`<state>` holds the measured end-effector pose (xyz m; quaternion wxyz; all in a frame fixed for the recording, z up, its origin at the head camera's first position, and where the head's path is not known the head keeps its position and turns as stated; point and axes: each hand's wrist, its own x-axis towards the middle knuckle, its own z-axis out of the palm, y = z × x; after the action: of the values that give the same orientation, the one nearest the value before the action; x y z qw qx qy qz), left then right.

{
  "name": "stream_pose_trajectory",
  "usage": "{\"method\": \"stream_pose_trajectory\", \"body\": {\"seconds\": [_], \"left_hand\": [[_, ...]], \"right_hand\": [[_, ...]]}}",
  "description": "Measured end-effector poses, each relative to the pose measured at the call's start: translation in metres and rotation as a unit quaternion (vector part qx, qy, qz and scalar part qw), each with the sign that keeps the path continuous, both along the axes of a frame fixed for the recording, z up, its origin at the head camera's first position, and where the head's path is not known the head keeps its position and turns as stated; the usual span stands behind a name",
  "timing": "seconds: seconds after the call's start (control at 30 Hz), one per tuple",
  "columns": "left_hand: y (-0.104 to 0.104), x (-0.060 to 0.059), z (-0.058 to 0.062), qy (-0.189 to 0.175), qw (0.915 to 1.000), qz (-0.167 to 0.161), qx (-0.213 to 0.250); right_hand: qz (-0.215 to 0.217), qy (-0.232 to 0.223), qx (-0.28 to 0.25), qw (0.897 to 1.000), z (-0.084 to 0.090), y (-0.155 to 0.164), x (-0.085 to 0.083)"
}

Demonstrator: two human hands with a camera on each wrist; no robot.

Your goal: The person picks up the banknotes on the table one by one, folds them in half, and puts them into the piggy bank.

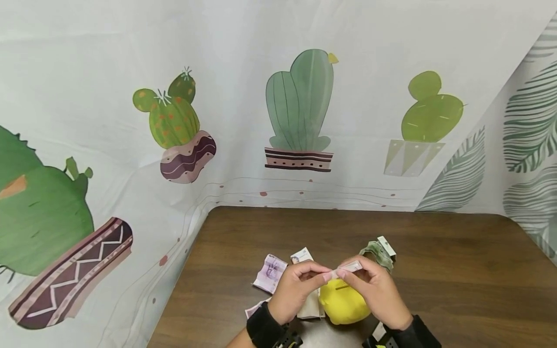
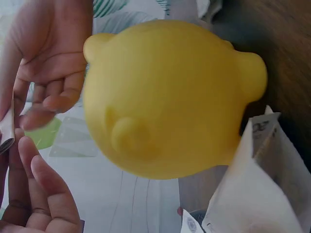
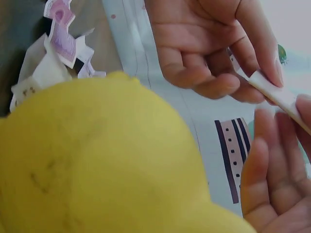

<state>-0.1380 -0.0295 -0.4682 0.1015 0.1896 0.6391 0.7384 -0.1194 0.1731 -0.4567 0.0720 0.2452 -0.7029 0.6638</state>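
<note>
Both hands hold a small folded banknote [image 1: 346,268] just above a yellow piggy bank [image 1: 341,303] at the table's near edge. My left hand [image 1: 320,274] pinches the note's left end and my right hand [image 1: 348,271] pinches its right end. The bank's dark slot [image 1: 340,286] lies right under the note. In the right wrist view the folded banknote [image 3: 272,92] sits between the left hand's fingers [image 3: 214,82] and the right hand's fingers [image 3: 274,165], beyond the piggy bank [image 3: 97,155]. The left wrist view is filled by the piggy bank [image 2: 165,102], with the note's edge [image 2: 6,132] at far left.
Loose banknotes lie around the bank on the brown table [image 1: 457,270]: a purple one [image 1: 271,273], a small one [image 1: 301,255], a crumpled green one [image 1: 377,251], a pale one [image 1: 311,307] by the left wrist. A cactus-print cloth [image 1: 300,111] hangs behind and to the left.
</note>
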Motion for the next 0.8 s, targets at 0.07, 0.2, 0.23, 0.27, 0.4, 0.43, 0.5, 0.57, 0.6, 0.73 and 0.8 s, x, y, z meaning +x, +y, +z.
{"method": "stream_pose_trajectory", "body": {"seconds": [0.07,0.2,0.23,0.27,0.4,0.43,0.5,0.57,0.6,0.73,0.8], "left_hand": [[0.001,0.000,-0.001,0.008,0.9998,0.004,-0.016],[0.001,0.001,-0.003,0.028,0.9966,0.022,-0.074],[0.001,0.002,-0.003,0.034,0.9947,0.029,-0.092],[0.001,0.002,-0.003,0.038,0.9929,0.035,-0.107],[0.002,0.002,-0.004,0.051,0.9868,0.048,-0.146],[0.002,0.002,-0.004,0.053,0.9855,0.049,-0.153],[0.002,0.001,-0.006,0.055,0.9845,0.047,-0.160],[0.002,0.000,-0.008,0.052,0.9842,0.042,-0.164],[0.002,0.000,-0.008,0.048,0.9840,0.040,-0.167],[0.002,0.001,-0.008,0.037,0.9831,0.032,-0.177],[0.002,0.002,-0.007,0.036,0.9822,0.028,-0.182]], "right_hand": [[0.007,-0.004,0.003,1.000,-0.001,0.002,-0.001],[-0.009,-0.008,0.042,0.999,-0.001,0.010,-0.003],[-0.017,-0.008,0.056,0.998,-0.001,0.012,-0.004],[-0.023,-0.006,0.065,0.998,-0.001,0.014,-0.005],[-0.045,-0.006,0.105,0.993,-0.001,0.024,-0.008],[-0.047,-0.007,0.110,0.993,-0.001,0.026,-0.009],[-0.047,-0.015,0.121,0.991,-0.002,0.029,-0.011],[-0.040,-0.025,0.129,0.991,-0.003,0.032,-0.012],[-0.035,-0.031,0.133,0.990,-0.003,0.033,-0.013],[-0.014,-0.053,0.156,0.986,-0.006,0.036,-0.014],[-0.004,-0.061,0.164,0.985,-0.007,0.038,-0.014]]}}
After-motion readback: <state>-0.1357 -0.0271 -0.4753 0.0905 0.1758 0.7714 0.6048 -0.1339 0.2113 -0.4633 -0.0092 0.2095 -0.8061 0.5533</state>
